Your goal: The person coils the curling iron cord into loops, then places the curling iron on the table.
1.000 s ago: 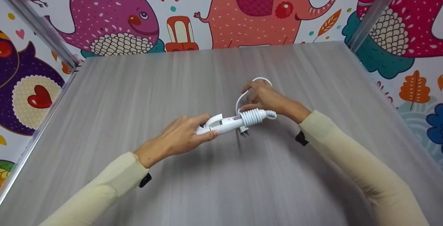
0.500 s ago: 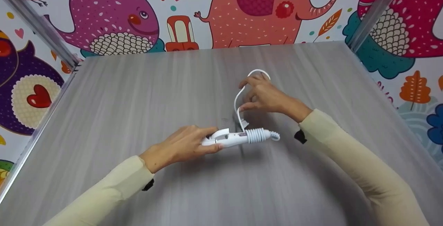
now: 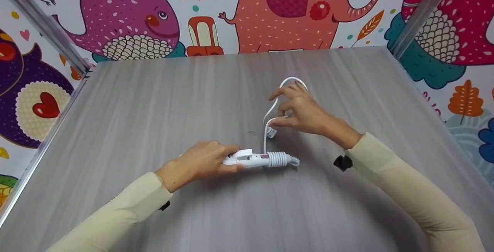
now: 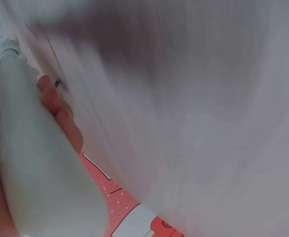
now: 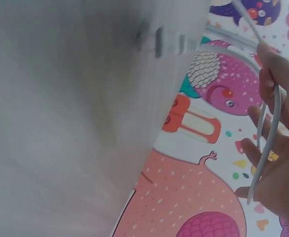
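A white curling iron (image 3: 251, 160) with a small lever lies across my left hand's grip in the head view. My left hand (image 3: 204, 159) holds it by the lever end, thumb on the near side; its pale body (image 4: 40, 148) fills the left edge of the left wrist view. White cord (image 3: 277, 159) is wound in several turns round the iron's other end. From there a loose length rises to my right hand (image 3: 303, 109), which pinches the cord (image 5: 275, 108) between thumb and finger. The cord arcs over the back of that hand. The plug (image 3: 271, 132) dangles just below the right thumb.
Beneath both hands is a grey wood-grain table (image 3: 154, 101). Metal posts (image 3: 424, 16) stand at its back corners. Behind it rises a wall (image 3: 216, 5) printed with cartoon animals. Dark straps (image 3: 342, 163) show under the wrists.
The left hand has brought the curling iron nearer to the person and levelled it. The right hand stays farther back, so a longer stretch of cord spans between them. The plug now shows beyond the iron.
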Available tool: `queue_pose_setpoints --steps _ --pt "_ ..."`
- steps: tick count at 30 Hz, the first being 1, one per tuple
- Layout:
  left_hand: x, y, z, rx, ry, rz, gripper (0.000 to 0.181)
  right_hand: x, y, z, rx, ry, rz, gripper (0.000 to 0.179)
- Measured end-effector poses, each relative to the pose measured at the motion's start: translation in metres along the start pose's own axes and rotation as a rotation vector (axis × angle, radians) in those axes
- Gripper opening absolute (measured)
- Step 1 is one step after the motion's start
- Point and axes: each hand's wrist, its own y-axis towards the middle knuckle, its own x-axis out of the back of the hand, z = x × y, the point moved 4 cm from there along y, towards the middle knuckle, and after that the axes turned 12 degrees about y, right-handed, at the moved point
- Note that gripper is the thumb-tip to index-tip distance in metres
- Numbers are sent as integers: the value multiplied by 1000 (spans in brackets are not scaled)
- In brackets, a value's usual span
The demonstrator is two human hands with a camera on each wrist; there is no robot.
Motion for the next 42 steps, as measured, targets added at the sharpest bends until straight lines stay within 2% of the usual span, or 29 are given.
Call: queue_pose_setpoints --steps 4,8,14,19,27,30,35,42 --pt "2 -1 7 41 22 6 36 1 -7 7 -48 65 -30 26" --pt "5 -2 12 75 46 3 36 -1 -12 10 -64 136 -77 25" --pt "11 -3 15 86 57 9 34 -1 -20 8 -96 178 -165 22" --pt "15 -4 16 108 74 21 36 -2 -23 7 -96 228 -189 18" --pt "14 -3 15 132 113 17 37 -9 -24 18 -135 362 -120 16" --pt "16 -2 16 147 135 -7 38 -13 -26 26 -126 424 -62 18" --pt "18 -5 20 182 168 -100 38 -16 -29 31 -92 484 30 17" --pt "20 -12 24 250 149 -220 36 -21 -35 20 -144 563 118 15"
